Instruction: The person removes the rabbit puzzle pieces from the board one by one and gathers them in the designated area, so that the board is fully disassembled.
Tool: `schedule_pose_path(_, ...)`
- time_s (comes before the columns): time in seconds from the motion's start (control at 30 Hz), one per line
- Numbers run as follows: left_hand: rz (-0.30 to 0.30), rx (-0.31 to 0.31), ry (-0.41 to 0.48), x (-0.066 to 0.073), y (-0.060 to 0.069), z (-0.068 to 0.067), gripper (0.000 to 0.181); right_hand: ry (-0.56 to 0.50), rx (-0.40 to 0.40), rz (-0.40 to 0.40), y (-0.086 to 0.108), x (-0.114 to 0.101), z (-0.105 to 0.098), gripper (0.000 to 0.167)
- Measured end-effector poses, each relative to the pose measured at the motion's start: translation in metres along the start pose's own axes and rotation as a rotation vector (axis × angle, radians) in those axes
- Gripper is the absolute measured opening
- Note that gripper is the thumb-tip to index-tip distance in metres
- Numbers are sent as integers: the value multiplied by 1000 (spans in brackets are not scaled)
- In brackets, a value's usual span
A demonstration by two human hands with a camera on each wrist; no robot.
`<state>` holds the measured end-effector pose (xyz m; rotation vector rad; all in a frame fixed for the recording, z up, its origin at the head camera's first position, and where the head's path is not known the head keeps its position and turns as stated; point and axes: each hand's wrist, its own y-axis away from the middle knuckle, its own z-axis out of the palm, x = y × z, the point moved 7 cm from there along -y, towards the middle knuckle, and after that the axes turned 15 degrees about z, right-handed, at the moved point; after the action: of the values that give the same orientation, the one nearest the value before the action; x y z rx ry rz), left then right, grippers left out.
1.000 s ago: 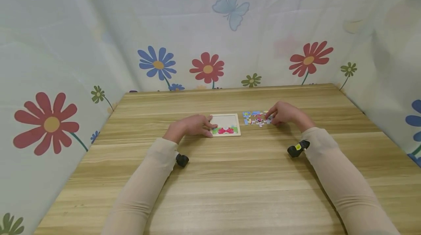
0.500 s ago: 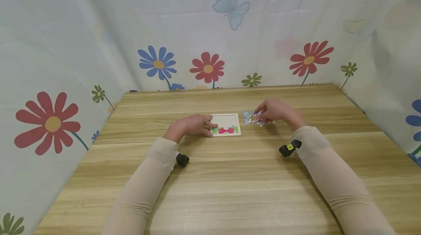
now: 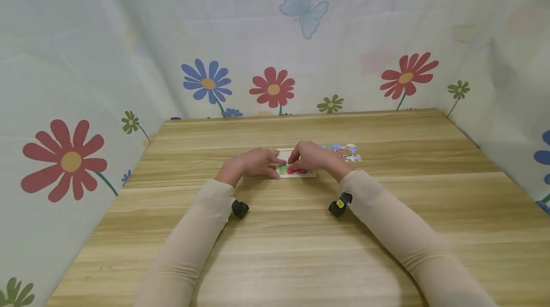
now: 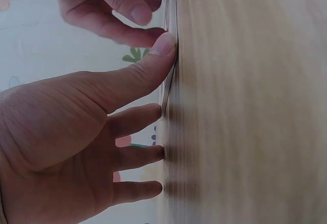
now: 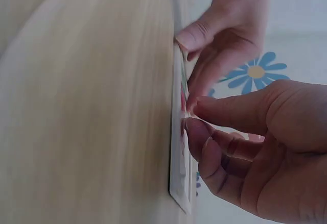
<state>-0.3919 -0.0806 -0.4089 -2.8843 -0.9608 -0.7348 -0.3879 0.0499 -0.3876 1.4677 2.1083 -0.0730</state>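
Note:
A small pale-framed puzzle board (image 3: 296,176) lies flat at mid-table, with a green and pink strip along its near side. My left hand (image 3: 253,163) rests at its left edge; the left wrist view has the thumb (image 4: 164,44) on the frame and the other fingers spread, tips down on the table. Over the board, my right hand (image 3: 315,156) pinches a small puzzle piece between thumb and forefinger, mostly hidden by the fingertips, low over the coloured strip in the right wrist view. Its other fingers are curled.
Several joined or closely laid puzzle pieces (image 3: 353,149) lie on the wooden table (image 3: 275,240) just right of the board, partly behind my right hand. A flower-print cloth (image 3: 240,25) hangs behind the table and at both sides.
My right hand has moved left from the loose pieces to above the board, uncovering the right part of the pieces. My left hand has stayed at the board's left edge.

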Motion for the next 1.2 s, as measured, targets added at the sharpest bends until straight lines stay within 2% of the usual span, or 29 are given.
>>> schedule_pose_path(0.17,13,-20,-31,3,-1,-2,66,-1,5,32,-5,-6,5,25)
schedule_pose_path(0.37,19,-55,-66,4,-2,-4,69,21,15,7,-9,-9,6,29)
schedule_pose_path(0.7,9,-66,-52,3,-4,-3,67,54,4,39,-11,-10,9,31)
schedule_pose_path(0.9,31,-79,-66,3,-3,-1,66,-47,2,89,-10,-8,10,32)
schedule_pose_path(1.03,30,-83,-57,3,-3,0,66,-118,-11,91,-8,-8,11,30)
schedule_pose_path(1.2,23,-76,-46,2,-2,1,66,-72,22,37,-8,-11,9,28)
